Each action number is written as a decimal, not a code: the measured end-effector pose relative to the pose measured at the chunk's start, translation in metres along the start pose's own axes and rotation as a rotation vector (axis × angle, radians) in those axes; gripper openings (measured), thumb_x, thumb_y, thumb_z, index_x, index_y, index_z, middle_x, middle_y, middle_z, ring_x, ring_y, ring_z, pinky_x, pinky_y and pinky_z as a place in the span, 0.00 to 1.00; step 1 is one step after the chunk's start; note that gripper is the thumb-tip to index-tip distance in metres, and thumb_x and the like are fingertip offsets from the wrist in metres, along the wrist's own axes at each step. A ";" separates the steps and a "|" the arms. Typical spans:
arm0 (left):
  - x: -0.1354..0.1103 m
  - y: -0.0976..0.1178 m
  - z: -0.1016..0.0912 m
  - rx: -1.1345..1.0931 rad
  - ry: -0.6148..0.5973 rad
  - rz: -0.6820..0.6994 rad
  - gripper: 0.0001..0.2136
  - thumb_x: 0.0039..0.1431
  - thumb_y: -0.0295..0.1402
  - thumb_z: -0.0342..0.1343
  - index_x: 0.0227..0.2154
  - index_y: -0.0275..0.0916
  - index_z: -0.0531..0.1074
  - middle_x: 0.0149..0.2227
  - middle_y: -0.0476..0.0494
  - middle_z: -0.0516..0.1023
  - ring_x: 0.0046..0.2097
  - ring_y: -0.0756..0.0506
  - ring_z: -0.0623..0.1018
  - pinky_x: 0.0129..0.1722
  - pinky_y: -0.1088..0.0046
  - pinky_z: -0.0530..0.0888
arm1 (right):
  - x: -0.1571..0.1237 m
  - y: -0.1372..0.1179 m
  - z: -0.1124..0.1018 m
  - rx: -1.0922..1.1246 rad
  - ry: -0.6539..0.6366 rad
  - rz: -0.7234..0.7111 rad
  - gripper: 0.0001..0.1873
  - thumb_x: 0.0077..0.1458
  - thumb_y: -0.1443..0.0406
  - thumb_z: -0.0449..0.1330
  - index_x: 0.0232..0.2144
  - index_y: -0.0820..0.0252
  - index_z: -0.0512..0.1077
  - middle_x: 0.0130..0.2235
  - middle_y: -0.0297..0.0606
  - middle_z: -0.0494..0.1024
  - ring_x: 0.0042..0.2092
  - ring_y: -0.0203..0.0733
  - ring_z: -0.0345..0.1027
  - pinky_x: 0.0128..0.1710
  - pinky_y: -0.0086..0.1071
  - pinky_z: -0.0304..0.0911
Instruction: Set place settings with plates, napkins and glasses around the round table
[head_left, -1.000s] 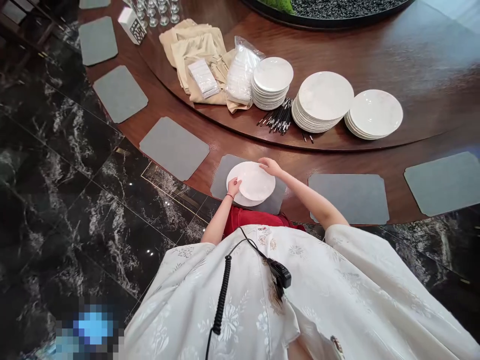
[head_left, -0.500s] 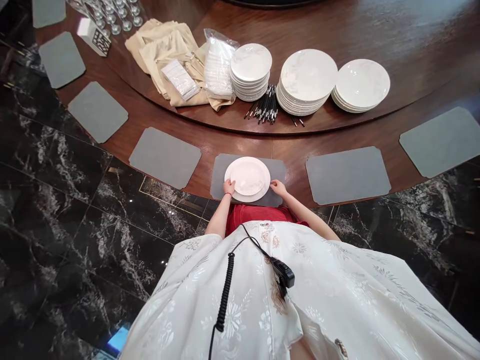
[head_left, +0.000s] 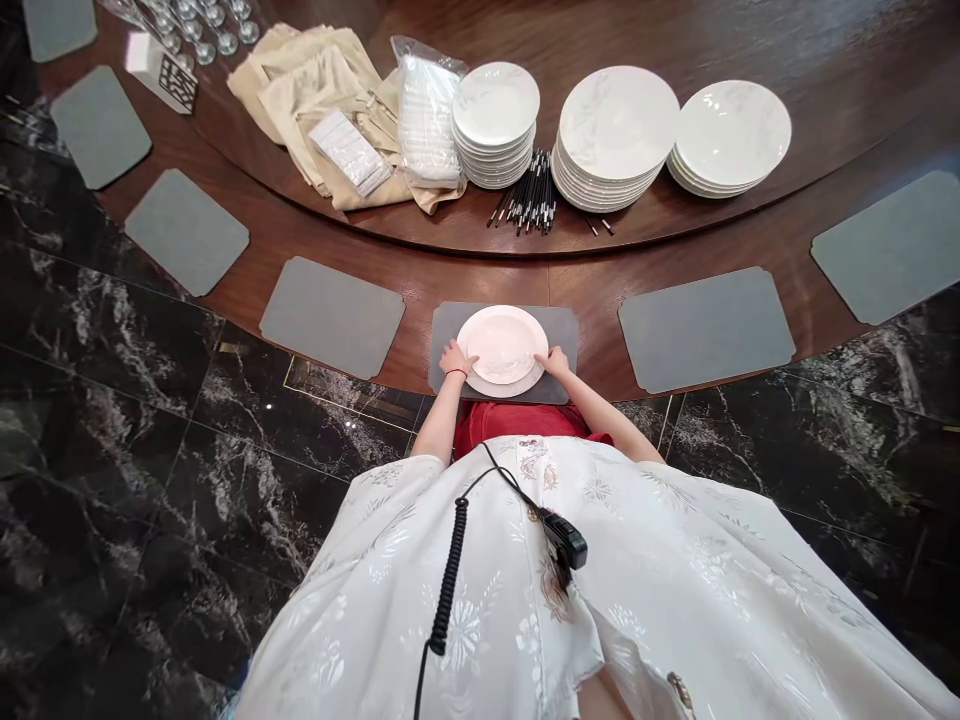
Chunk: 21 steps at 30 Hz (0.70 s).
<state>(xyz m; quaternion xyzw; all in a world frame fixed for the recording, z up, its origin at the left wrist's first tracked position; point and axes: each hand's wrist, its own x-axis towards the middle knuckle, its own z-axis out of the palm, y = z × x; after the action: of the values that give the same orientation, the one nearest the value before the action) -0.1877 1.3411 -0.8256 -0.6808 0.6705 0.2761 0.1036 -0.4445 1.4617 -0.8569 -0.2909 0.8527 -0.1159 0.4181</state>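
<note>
On the grey placemat [head_left: 442, 322] in front of me lies a large white plate [head_left: 529, 383], with a smaller white plate [head_left: 501, 345] on top of it. My left hand [head_left: 454, 358], a red string round its wrist, grips the left side of the plates, thumb lying over the rim. From the right side, my right hand [head_left: 555, 361] holds them too, its thumb reaching the smaller plate's edge. The fingers under or behind the rims are partly hidden.
Across the raised turntable [head_left: 450, 232] stand plate stacks [head_left: 616, 125], shallow bowls [head_left: 729, 135], chopsticks [head_left: 532, 195], a plastic-wrapped white pack [head_left: 429, 115] and beige cloths [head_left: 315, 85]. Stemmed glasses [head_left: 202, 30] stand far left. More placemats [head_left: 705, 328] line the table's edge.
My right hand has moved in from the larger plate's rim, so its thumb now touches the smaller plate. My left hand's fingers have spread further up the side. The view has shifted slightly.
</note>
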 end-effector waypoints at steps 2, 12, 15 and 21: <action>0.000 -0.005 0.000 -0.075 -0.076 -0.027 0.36 0.53 0.46 0.68 0.58 0.31 0.61 0.56 0.21 0.72 0.57 0.31 0.75 0.51 0.60 0.71 | 0.001 -0.001 0.001 -0.004 -0.003 0.023 0.24 0.56 0.56 0.64 0.49 0.65 0.65 0.53 0.55 0.75 0.54 0.57 0.71 0.53 0.42 0.66; 0.001 -0.017 0.008 -0.179 -0.076 -0.009 0.33 0.53 0.46 0.68 0.55 0.34 0.61 0.56 0.23 0.73 0.58 0.33 0.74 0.52 0.63 0.69 | 0.000 0.000 0.004 0.005 0.000 0.038 0.24 0.54 0.56 0.65 0.48 0.63 0.65 0.53 0.54 0.75 0.55 0.56 0.71 0.55 0.42 0.65; 0.002 -0.021 0.012 -0.263 -0.030 0.001 0.30 0.56 0.46 0.65 0.54 0.34 0.63 0.56 0.26 0.73 0.58 0.36 0.74 0.54 0.64 0.68 | 0.001 0.002 0.001 -0.017 -0.009 0.014 0.23 0.55 0.55 0.65 0.47 0.61 0.66 0.51 0.53 0.76 0.53 0.56 0.72 0.53 0.41 0.66; -0.018 -0.041 0.026 -0.582 0.170 -0.086 0.19 0.64 0.37 0.55 0.54 0.33 0.66 0.53 0.30 0.75 0.51 0.44 0.77 0.55 0.68 0.69 | -0.002 0.018 -0.010 -0.052 0.005 -0.132 0.16 0.60 0.54 0.57 0.41 0.60 0.69 0.46 0.50 0.79 0.50 0.53 0.74 0.51 0.39 0.65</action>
<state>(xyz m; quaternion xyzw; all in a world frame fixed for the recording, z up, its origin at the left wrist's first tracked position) -0.1530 1.3731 -0.8473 -0.7304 0.5400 0.3938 -0.1405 -0.4585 1.4769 -0.8571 -0.3572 0.8354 -0.1216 0.3997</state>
